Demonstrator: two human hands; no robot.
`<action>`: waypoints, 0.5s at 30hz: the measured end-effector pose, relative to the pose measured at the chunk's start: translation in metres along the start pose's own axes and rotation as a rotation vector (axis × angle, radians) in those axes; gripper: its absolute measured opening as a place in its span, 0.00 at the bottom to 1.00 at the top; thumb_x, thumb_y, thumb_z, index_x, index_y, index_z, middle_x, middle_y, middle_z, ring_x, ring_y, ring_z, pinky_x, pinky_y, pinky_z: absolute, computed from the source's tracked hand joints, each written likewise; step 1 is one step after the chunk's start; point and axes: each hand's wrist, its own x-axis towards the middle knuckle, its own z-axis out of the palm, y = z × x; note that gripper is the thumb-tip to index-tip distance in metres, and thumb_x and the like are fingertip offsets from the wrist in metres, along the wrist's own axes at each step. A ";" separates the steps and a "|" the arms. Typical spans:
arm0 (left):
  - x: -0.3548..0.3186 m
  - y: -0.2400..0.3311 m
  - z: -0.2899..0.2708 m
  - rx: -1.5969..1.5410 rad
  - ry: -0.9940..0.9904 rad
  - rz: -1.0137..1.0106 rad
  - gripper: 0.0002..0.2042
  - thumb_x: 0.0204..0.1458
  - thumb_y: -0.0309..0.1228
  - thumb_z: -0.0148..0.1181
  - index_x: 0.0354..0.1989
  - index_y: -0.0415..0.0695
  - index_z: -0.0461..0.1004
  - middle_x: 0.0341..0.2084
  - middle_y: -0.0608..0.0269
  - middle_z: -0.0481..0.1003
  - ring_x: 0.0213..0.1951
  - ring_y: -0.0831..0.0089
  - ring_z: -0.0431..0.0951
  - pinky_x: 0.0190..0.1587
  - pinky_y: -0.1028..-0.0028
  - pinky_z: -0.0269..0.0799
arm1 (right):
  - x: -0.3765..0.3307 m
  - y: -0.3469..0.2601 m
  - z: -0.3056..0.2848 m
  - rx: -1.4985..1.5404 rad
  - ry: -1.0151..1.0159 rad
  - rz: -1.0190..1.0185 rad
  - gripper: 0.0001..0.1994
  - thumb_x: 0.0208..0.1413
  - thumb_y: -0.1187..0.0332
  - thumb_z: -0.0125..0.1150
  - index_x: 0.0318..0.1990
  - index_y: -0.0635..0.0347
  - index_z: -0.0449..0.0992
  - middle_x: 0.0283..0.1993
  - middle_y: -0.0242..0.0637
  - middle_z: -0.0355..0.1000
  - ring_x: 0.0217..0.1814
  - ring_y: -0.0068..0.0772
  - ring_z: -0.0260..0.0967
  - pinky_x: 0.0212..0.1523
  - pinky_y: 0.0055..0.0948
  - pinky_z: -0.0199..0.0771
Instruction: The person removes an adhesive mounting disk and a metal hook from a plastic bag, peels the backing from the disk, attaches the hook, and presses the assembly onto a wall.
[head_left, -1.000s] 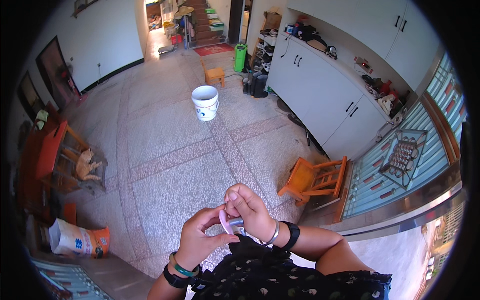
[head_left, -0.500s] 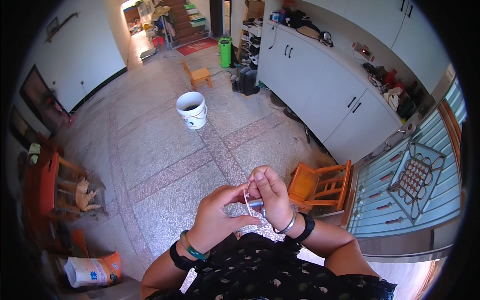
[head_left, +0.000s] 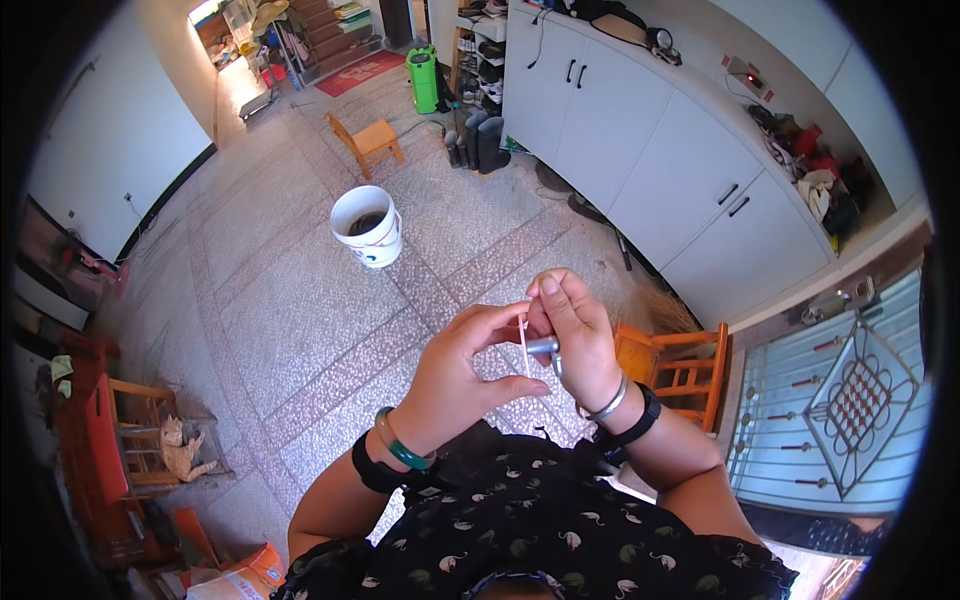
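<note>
In front of my body, my left hand curves its thumb and fingers round a thin, pale pink piece, seen edge-on, held upright between them. My right hand is closed beside it, with thumb and index finger pinched near the top of that piece. A short grey metal cylinder pokes out from under the right fingers toward the pink piece, and a curved metal bit shows below it. What kind of tool it is I cannot make out; the right palm hides most of it.
A white bucket with dark contents stands on the floor ahead. Beyond it is a small wooden chair; another orange chair is close on my right. White cabinets line the right side. A cat lies on a chair at left.
Both hands sit a little higher and further right in the view, keeping the same hold. The room has shifted as my head tilted and turned.
</note>
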 end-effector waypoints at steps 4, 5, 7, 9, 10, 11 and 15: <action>0.049 -0.034 -0.050 -0.273 -0.057 -0.104 0.30 0.40 0.26 0.69 0.53 0.38 0.62 0.43 0.59 0.69 0.48 0.70 0.72 0.50 0.72 0.70 | 0.067 0.001 -0.005 -0.152 -0.051 -0.238 0.08 0.63 0.70 0.41 0.39 0.62 0.67 0.27 0.28 0.62 0.30 0.18 0.59 0.32 0.18 0.63; 0.061 -0.041 -0.060 -0.390 -0.057 -0.224 0.29 0.42 0.25 0.67 0.54 0.37 0.61 0.44 0.58 0.69 0.48 0.70 0.72 0.50 0.73 0.70 | 0.079 0.003 -0.014 -0.194 -0.066 -0.271 0.08 0.62 0.72 0.41 0.43 0.62 0.68 0.34 0.31 0.65 0.36 0.21 0.62 0.38 0.22 0.66; 0.086 -0.054 -0.074 -0.579 -0.051 -0.358 0.27 0.46 0.24 0.64 0.54 0.35 0.59 0.44 0.56 0.68 0.48 0.70 0.72 0.50 0.74 0.70 | 0.098 0.002 -0.024 -0.371 -0.091 -0.346 0.10 0.59 0.73 0.47 0.46 0.63 0.67 0.41 0.36 0.66 0.43 0.27 0.65 0.44 0.25 0.67; 0.107 -0.066 -0.085 -0.618 -0.053 -0.385 0.27 0.46 0.24 0.64 0.54 0.35 0.59 0.44 0.56 0.68 0.48 0.70 0.72 0.49 0.74 0.71 | 0.120 -0.007 -0.022 -0.500 -0.098 -0.388 0.11 0.57 0.73 0.49 0.47 0.63 0.67 0.44 0.38 0.67 0.45 0.30 0.66 0.45 0.26 0.67; 0.118 -0.073 -0.090 -0.653 -0.050 -0.404 0.27 0.46 0.23 0.63 0.54 0.35 0.59 0.44 0.56 0.68 0.48 0.70 0.72 0.48 0.74 0.71 | 0.131 -0.014 -0.020 -0.639 -0.203 -0.438 0.13 0.56 0.73 0.51 0.48 0.63 0.67 0.44 0.40 0.67 0.45 0.34 0.67 0.45 0.28 0.67; 0.130 -0.080 -0.094 -0.659 -0.053 -0.405 0.27 0.46 0.23 0.63 0.54 0.35 0.59 0.44 0.56 0.68 0.48 0.70 0.72 0.48 0.74 0.71 | 0.144 -0.018 -0.021 -0.783 -0.312 -0.491 0.15 0.54 0.72 0.53 0.49 0.63 0.67 0.44 0.43 0.68 0.45 0.37 0.67 0.45 0.30 0.68; 0.179 -0.107 -0.102 -0.663 -0.065 -0.379 0.28 0.45 0.22 0.64 0.55 0.35 0.59 0.44 0.55 0.68 0.47 0.71 0.72 0.47 0.74 0.71 | 0.196 -0.014 -0.035 -0.863 -0.333 -0.413 0.18 0.55 0.71 0.52 0.54 0.64 0.65 0.43 0.47 0.70 0.40 0.44 0.69 0.42 0.32 0.70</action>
